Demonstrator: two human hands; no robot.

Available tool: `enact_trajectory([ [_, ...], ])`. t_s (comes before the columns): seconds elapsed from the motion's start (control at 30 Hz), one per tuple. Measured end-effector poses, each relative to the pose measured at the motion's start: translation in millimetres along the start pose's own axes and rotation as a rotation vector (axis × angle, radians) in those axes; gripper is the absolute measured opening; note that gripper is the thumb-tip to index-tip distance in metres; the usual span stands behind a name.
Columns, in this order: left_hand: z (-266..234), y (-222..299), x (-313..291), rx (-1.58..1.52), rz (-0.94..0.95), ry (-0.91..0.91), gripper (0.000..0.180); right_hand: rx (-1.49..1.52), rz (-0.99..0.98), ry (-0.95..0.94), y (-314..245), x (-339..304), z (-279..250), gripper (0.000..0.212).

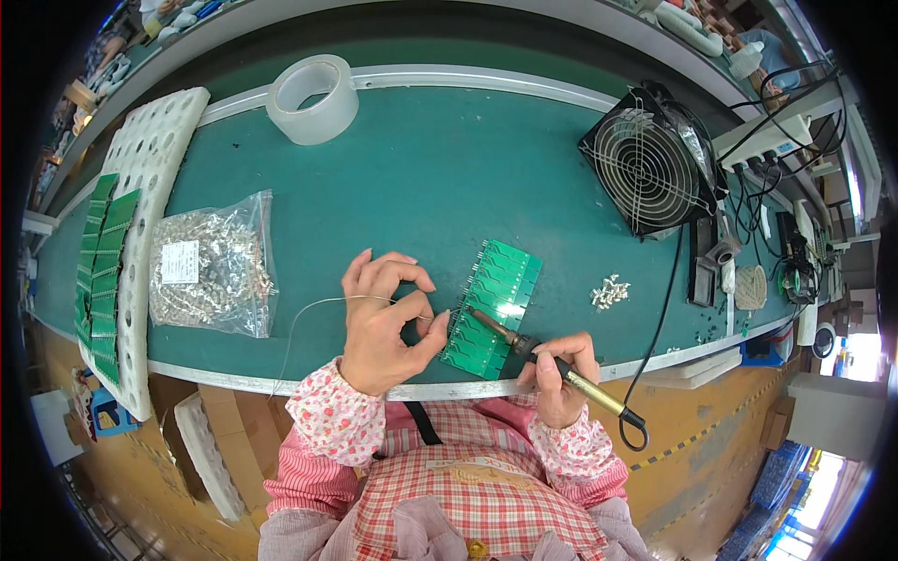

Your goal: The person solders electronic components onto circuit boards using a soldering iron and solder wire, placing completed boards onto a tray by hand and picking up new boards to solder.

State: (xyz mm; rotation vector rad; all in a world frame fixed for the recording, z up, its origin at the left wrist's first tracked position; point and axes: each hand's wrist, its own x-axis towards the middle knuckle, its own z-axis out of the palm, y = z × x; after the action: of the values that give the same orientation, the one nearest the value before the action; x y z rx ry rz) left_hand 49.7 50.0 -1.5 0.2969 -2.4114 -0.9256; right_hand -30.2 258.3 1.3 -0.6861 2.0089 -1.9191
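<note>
A green circuit board panel [505,277] lies flat on the bench in front of me, with a row of small metal pins along its left edge. My right hand [561,374] grips a soldering iron [589,391], its tip resting at or just over the board's left edge. Pinched in my left hand [385,323] is a thin solder wire [327,300], whose end comes close to the iron's tip. The wire loops back from that hand toward the bench's front edge. Whether solder is melting at the tip is too small to tell.
A fan [645,168] stands at the back right, its cable running down to the front. Small metal parts [611,293] lie right of the board. At left are a bag of metal parts [210,266], a tape roll [313,99] and a foam tray [159,140] bearing boards [112,271].
</note>
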Motion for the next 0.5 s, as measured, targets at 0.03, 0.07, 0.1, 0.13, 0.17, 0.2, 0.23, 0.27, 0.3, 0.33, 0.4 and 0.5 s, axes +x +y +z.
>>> enact_trajectory([
  [0.03,0.4,0.1,0.0,-0.002,0.003,-0.005,0.028,-0.001,-0.001,0.000,-0.5,0.1,-0.3,0.008],
  [0.07,0.8,0.1,-0.1,-0.004,0.006,-0.011,0.027,-0.007,0.001,-0.005,-1.4,0.3,-0.5,0.008],
  [0.1,0.5,0.3,-0.2,-0.003,0.006,-0.010,0.027,-0.012,0.002,-0.011,-2.2,0.6,-0.6,0.008],
  [0.13,0.2,0.3,-0.5,-0.005,0.002,0.001,0.027,-0.011,0.002,-0.012,0.2,-0.5,-0.8,0.008],
  [0.17,-0.1,0.3,-0.7,-0.006,-0.001,0.012,0.027,0.019,0.000,0.012,4.7,-2.8,-1.0,0.009],
  [0.2,-0.3,0.1,-0.5,-0.006,-0.001,0.012,0.027,0.048,-0.002,0.037,6.9,-4.0,-1.0,0.009],
  [0.23,-0.5,-0.2,-0.4,-0.018,-0.008,0.020,0.027,0.047,-0.003,0.037,6.4,-4.1,-0.6,0.009],
  [0.27,-0.7,-0.4,-0.1,-0.029,-0.016,0.028,0.027,0.059,0.009,0.065,5.6,-4.1,-0.3,0.010],
  [0.3,-1.1,-0.4,-0.1,-0.029,-0.016,0.028,0.027,0.071,0.021,0.091,5.4,-4.2,-0.1,0.011],
  [0.33,-1.6,-0.3,0.3,-0.027,-0.007,0.008,0.027,0.071,0.022,0.091,5.6,-3.8,-0.2,0.011],
  [0.4,-1.6,-0.7,0.3,-0.024,0.000,-0.014,0.026,0.061,0.020,0.055,6.5,-2.5,-0.1,0.012],
  [0.5,0.1,-0.9,0.3,-0.027,0.003,-0.030,0.026,0.046,0.041,0.040,5.5,-0.7,1.1,0.012],
])
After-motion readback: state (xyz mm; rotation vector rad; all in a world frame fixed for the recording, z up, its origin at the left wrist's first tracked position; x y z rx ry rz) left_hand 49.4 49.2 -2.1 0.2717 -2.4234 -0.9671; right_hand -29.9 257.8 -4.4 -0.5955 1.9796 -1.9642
